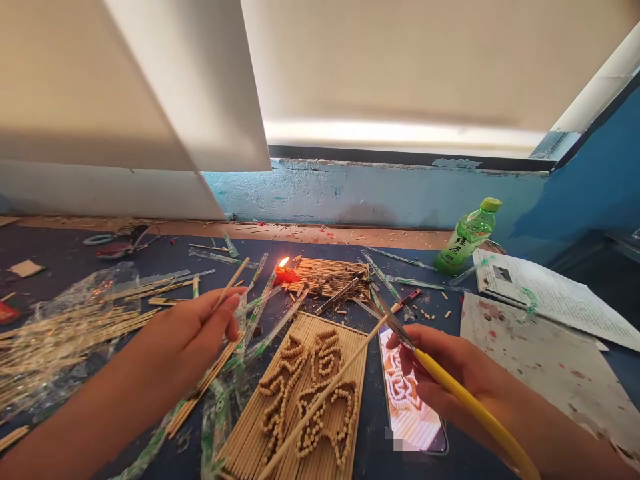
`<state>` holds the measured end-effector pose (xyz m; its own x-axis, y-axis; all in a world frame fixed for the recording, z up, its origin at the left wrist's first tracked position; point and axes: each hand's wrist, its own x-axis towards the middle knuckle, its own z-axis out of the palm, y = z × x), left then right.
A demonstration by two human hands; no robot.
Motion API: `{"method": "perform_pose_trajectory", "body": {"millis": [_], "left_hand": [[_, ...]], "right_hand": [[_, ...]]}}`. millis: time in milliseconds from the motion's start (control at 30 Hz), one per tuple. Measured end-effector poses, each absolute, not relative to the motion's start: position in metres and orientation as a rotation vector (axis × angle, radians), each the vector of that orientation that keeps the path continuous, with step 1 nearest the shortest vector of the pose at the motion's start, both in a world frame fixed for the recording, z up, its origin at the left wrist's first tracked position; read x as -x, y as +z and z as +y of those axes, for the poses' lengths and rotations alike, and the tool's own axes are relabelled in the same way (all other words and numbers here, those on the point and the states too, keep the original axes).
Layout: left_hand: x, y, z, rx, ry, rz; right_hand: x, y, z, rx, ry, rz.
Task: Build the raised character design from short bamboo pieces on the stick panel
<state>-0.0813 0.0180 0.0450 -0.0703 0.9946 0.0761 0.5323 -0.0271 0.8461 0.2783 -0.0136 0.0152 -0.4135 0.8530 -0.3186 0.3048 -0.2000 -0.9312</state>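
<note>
My left hand (197,333) pinches a thin wooden stick (234,280) over the left of the table. In my right hand (440,363) is a pair of scissors (450,383) with a yellow handle, its metal blades pointing up and left. A long wooden stick (325,393) slants from the bottom edge up to the blades; whether my right fingers also grip it, I cannot tell. Beneath it lies a panel of side-by-side sticks (345,333), with raised character shapes (280,393) built from small round stick ends. A phone (415,407) displaying similar shapes lies below my right hand.
A lit red candle (286,273) burns beside a smaller, scorched stick mat (325,277). A green tea bottle (467,240) and printed papers (555,300) are at right. Loose sticks (95,333) and clear plastic wrappers (215,420) cover the left side. A knife (405,300) lies behind the panel.
</note>
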Motion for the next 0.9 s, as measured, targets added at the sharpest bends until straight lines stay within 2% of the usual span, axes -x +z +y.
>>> {"method": "perform_pose_trajectory", "body": {"millis": [33,133,267,433,633,900], "left_hand": [[0.071,0.048,0.014,-1.602,0.887,1.689],[0.03,0.058,0.003,-1.482,0.918,1.388],[-0.013,0.05,-0.003,-1.229,0.641,1.05],[-0.03,0.03,0.004,-1.132,0.697,0.999],[-0.032,0.033,0.012,-1.144,0.678,1.022],[-0.033,0.029,0.01,-0.945,0.689,0.959]], "right_hand": [[-0.277,0.016,-0.014,1.37,1.641,-1.636],[-0.271,0.022,-0.015,1.384,1.558,-1.757],[-0.261,0.036,-0.017,1.354,1.421,-1.913],[-0.256,0.041,-0.019,1.371,1.33,-1.956],[-0.264,0.026,-0.02,1.4,1.153,-2.019],[-0.267,0.023,-0.019,1.396,1.086,-2.063]]}}
